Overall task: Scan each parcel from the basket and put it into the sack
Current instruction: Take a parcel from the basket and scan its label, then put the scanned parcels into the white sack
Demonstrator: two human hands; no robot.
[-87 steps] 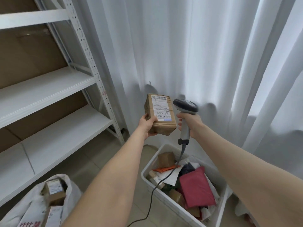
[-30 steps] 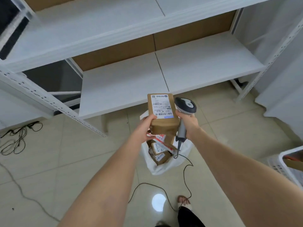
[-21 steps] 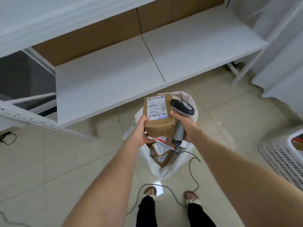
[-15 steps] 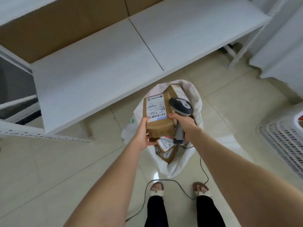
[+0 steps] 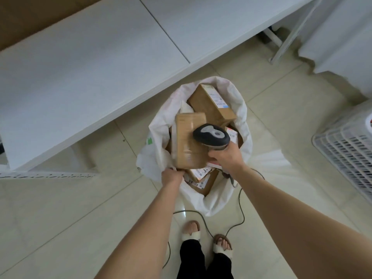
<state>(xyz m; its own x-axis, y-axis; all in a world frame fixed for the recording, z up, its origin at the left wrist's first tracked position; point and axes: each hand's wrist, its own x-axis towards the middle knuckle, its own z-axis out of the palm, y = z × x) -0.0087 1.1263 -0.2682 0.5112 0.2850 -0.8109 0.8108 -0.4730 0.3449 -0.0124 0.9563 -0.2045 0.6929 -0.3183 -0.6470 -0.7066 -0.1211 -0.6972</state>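
Nearest us, the left hand (image 5: 172, 176) sits at the near end of the parcel (image 5: 188, 139), its fingers hidden beneath; we cannot tell their grip. The right hand (image 5: 226, 156) grips the scanner (image 5: 211, 135) over the parcel. The parcel lies plain face up in the mouth of the sack (image 5: 155, 125), on labelled boxes (image 5: 209, 103). The basket (image 5: 346, 150) stands at far right.

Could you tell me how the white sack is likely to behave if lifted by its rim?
The thin white plastic sack would probably be floppy, since its rim sags in folds. It likely hangs heavy and lumpy, given the brown cardboard boxes filling it.
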